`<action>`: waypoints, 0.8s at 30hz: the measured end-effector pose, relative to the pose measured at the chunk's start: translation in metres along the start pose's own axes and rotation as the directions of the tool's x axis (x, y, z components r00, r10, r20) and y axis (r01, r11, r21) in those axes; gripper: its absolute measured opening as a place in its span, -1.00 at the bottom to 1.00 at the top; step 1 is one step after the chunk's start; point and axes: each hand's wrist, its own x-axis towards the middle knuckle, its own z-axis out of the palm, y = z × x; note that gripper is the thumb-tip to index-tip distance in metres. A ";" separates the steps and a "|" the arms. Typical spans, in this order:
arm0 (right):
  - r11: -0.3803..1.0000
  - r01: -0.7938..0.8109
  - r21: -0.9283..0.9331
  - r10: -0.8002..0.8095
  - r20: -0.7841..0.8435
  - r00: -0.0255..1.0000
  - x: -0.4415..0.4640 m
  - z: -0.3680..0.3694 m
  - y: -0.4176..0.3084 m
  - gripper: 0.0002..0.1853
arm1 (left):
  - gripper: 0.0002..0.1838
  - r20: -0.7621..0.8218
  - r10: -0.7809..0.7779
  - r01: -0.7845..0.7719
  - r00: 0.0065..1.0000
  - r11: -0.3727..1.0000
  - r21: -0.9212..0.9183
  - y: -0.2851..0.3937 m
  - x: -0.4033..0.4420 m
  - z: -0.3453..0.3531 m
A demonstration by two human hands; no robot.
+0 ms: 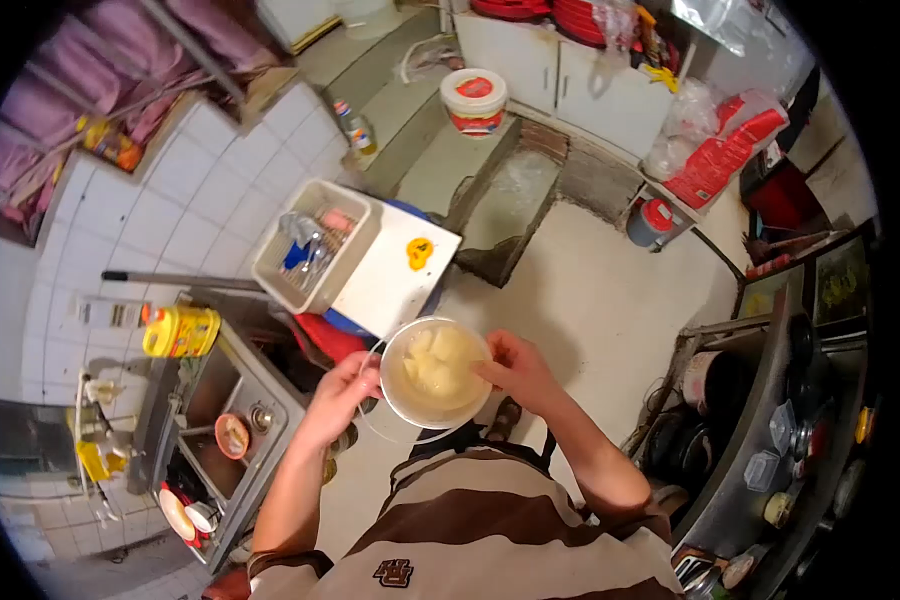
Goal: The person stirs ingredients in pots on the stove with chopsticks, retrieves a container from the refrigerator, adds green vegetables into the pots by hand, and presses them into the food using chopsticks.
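In front of my body I hold a small white bucket (398,398) with a thin wire handle. Pale yellow chunks (438,365), which look like peeled potatoes, lie inside in cloudy liquid. My left hand (348,392) grips the left side of the bucket by the rim and handle. On the opposite side, my right hand (520,372) has its fingers round the outside and its thumb over the rim. Just beyond the bucket is a white board (380,285) with a yellow flower-shaped piece (419,253) on it.
A white basket (265,265) with plastic packaging sits beside the board. To the left is a metal sink (280,415) with a yellow jug (182,332) at its corner. Stove and pans (680,440) stand at right. A lidded tub (473,92) rests near a sunken step (515,200).
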 end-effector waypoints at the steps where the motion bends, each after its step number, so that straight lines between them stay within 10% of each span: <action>1: 1.000 0.005 0.021 -0.005 0.003 1.000 0.003 -0.021 -0.003 -0.83 | -0.71 0.054 -0.015 0.015 0.998 1.000 0.004 0.005 0.017 0.019; 10: 0.974 0.045 -0.224 -0.053 -0.027 0.998 0.114 -0.168 -0.031 -0.80 | -0.79 0.233 -0.230 0.256 0.945 0.962 -0.090 0.018 0.187 0.076; 24: 0.996 -0.012 -0.092 0.001 -0.117 0.993 0.430 -0.299 -0.196 -0.70 | -0.77 -0.321 -0.045 -0.087 0.946 0.919 -0.383 0.106 0.441 0.085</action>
